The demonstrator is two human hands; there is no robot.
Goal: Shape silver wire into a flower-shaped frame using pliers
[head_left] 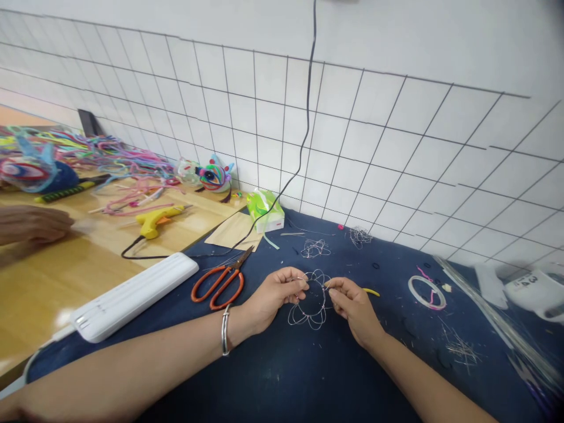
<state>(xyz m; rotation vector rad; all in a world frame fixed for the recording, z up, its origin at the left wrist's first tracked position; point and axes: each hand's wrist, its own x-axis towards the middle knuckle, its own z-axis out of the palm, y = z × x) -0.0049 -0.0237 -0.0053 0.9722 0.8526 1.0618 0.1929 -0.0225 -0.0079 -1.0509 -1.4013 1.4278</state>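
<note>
A thin wire ring with petal-like loops [309, 317] hangs between my two hands above the dark blue cloth. My left hand [282, 294] pinches its left side between thumb and fingers. On the opposite side, my right hand [352, 305] has its fingertips closed on the wire near the ring's edge. Small pinkish spots show along the ring. Farther back on the cloth lies a similar looped wire piece [315, 249]. Orange-handled scissors [218, 288] rest, blades slightly apart, to the left of my left hand.
A white power strip [136, 296] and a yellow glue gun [158, 220] lie to the left; a co-worker's hand [35, 224] is beyond. A green tissue pack [265, 211] stands at the back. At right are a white ring [426, 292], wire scraps [462, 351] and a wire bundle [497, 314].
</note>
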